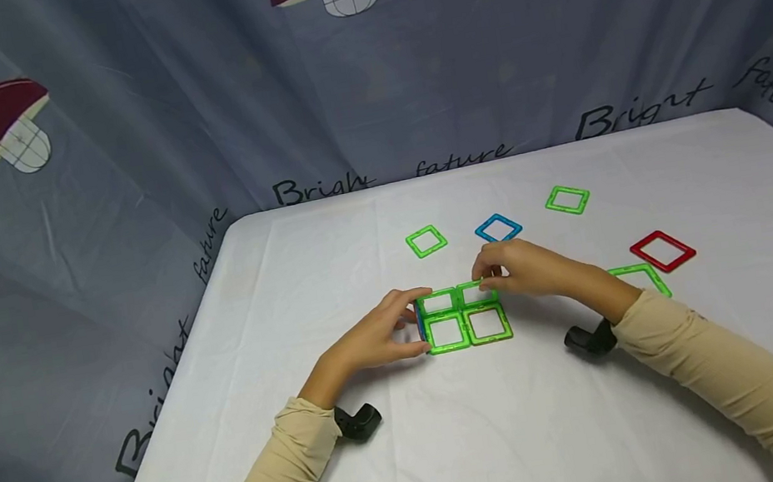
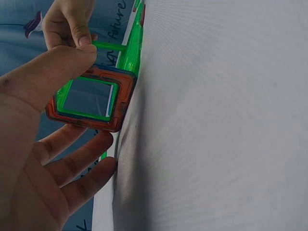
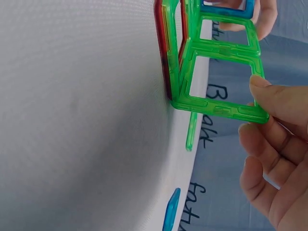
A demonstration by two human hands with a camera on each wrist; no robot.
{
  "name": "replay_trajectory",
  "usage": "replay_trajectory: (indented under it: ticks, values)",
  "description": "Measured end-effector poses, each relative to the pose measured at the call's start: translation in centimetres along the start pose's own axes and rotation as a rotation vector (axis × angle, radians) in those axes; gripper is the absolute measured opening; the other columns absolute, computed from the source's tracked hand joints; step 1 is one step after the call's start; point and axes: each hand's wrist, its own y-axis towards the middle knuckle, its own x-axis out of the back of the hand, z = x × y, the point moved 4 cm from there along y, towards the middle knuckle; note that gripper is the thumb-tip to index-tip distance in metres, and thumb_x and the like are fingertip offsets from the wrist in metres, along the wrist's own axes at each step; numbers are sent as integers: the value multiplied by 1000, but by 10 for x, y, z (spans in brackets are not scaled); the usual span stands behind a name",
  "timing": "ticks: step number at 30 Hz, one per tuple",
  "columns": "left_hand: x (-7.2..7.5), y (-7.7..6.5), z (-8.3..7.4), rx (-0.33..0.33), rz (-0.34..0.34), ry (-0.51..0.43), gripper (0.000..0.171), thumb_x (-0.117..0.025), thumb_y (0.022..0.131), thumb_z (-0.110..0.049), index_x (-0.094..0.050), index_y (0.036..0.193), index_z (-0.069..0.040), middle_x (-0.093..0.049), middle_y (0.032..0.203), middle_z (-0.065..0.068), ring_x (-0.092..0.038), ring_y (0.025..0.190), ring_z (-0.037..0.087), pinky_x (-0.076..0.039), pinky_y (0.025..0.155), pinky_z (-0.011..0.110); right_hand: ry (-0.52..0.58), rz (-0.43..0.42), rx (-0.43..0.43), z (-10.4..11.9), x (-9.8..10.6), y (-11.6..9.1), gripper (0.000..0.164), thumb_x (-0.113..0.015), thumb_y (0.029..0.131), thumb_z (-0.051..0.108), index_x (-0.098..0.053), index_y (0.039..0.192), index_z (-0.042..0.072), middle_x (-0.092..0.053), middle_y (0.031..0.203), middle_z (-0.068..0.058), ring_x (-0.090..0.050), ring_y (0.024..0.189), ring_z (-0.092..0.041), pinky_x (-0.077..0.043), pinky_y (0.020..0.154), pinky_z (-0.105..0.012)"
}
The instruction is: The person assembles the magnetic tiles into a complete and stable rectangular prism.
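Several green square magnetic tiles [image 1: 449, 349] are joined in a two-by-two group. In the right wrist view, the two back tiles [image 3: 219, 108] rise from the pair along the table, with a red tile edge [image 3: 163, 53] under the near one. At the left end, a reddish-orange square tile [image 2: 126, 96] stands in the left wrist view. My left hand [image 1: 368, 334] holds that end between thumb and fingers, its thumb [image 2: 72, 60] at the tile's corner. My right hand [image 1: 523, 266] pinches the upper outer corner of the back-right green tile.
Loose square tiles lie farther back: one green [image 1: 428, 250], one blue [image 1: 517, 229] and another green [image 1: 584, 197]. A red tile [image 1: 685, 255] lies to the right, beside a larger green tile [image 1: 654, 276] partly behind my right forearm. The white table [image 1: 420, 455] meets a grey curtain [image 1: 519, 68].
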Motion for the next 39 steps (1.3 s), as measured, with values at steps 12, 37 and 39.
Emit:
replay_trajectory:
  ticks: [12, 37, 39]
  values:
    - [-1, 0, 2, -15, -1, 7, 72, -69, 81, -25, -29, 141, -21, -43, 123, 6, -56, 107, 13, -45, 91, 28, 19, 27, -4, 0, 1, 2, 9, -68, 82, 14, -66, 90, 10, -60, 85, 2, -54, 76, -10, -46, 67, -26]
    - [1, 0, 4, -2, 9, 4, 73, -70, 80, -26, -29, 140, -22, -43, 121, 5, -56, 107, 12, -45, 91, 27, -28, 75, 63, -9, 29, 49, 10, -65, 85, 19, -69, 86, 10, -64, 83, 1, -56, 75, -12, -46, 67, -29]
    - [1, 1, 5, -4, 10, 4, 72, -70, 81, -26, -29, 140, -23, -43, 121, 5, -56, 107, 11, -44, 91, 26, -52, 89, 55, -13, 29, 58, 11, -65, 85, 19, -68, 88, 10, -64, 85, -1, -57, 76, -13, -47, 68, -30]
